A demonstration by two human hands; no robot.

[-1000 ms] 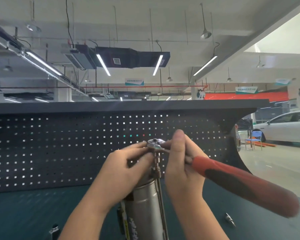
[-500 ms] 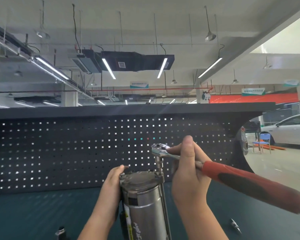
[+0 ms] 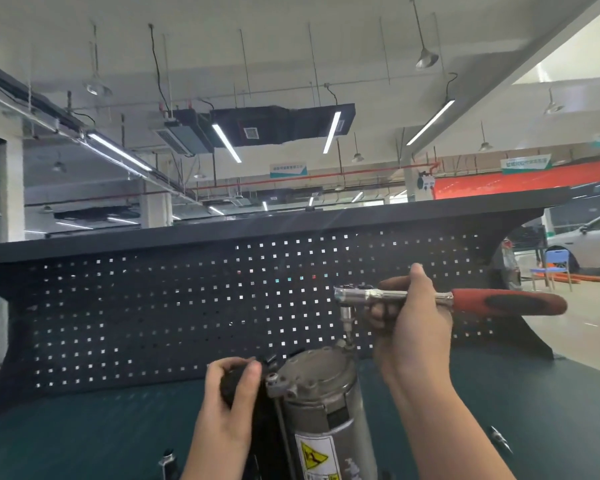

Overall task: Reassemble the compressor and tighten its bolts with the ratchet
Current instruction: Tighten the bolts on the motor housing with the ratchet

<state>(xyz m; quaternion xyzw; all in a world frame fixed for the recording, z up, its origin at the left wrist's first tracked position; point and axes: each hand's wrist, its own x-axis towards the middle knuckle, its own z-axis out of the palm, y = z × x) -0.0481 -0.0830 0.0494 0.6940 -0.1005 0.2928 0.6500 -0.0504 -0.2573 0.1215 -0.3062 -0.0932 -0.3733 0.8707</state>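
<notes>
Ratchet set on a bolt at the top of an upright compressor on a dark teal bench (image 3: 84, 438).

The grey cast-metal cylindrical compressor (image 3: 321, 393) stands upright at the bench's near edge, its domed top scuffed, a white label with a yellow warning triangle on its side. The left hand (image 3: 234, 389) curls round a black part against the compressor's left side. The right hand (image 3: 409, 323) grips the chrome shank of the red-and-black-handled ratchet (image 3: 447, 301), held level, its socket extension reaching down to the top rim's far edge. A black perforated pegboard (image 3: 153, 313) stands behind.
</notes>
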